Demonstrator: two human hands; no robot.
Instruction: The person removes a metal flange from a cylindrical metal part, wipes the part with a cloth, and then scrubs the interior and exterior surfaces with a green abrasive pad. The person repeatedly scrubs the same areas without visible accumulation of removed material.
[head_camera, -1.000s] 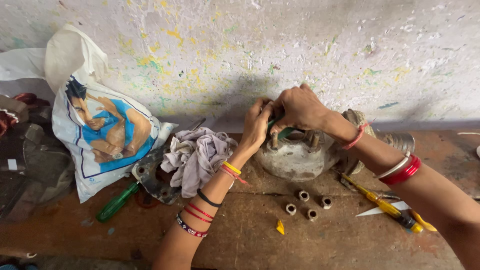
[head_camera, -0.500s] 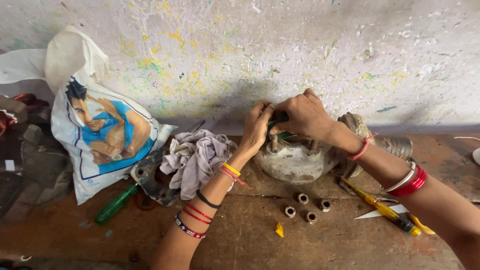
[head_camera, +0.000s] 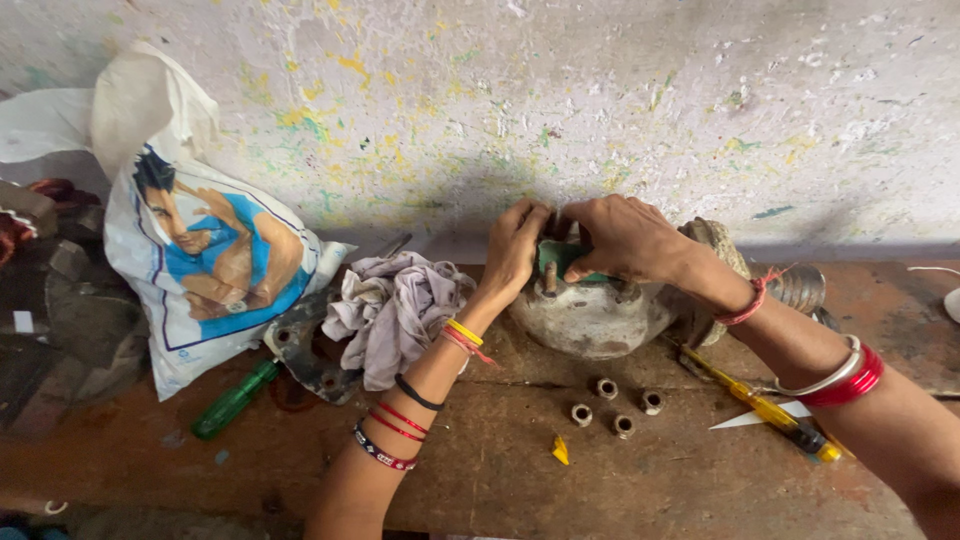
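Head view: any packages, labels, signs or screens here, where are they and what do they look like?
Plastic bag: left on the bench, leaning against the wall; white, bulging, printed with a picture of a person in a blue top.
No signs or screens in view.

Housing (head_camera: 590, 315) sits on bench (head_camera: 500, 470) against wall (head_camera: 600, 100), both hands on top of it. Four nuts (head_camera: 607, 388) lie in front. Rag (head_camera: 395, 310) left of housing, bag (head_camera: 215, 270) further left. Screwdriver (head_camera: 770, 410) right, under right forearm.
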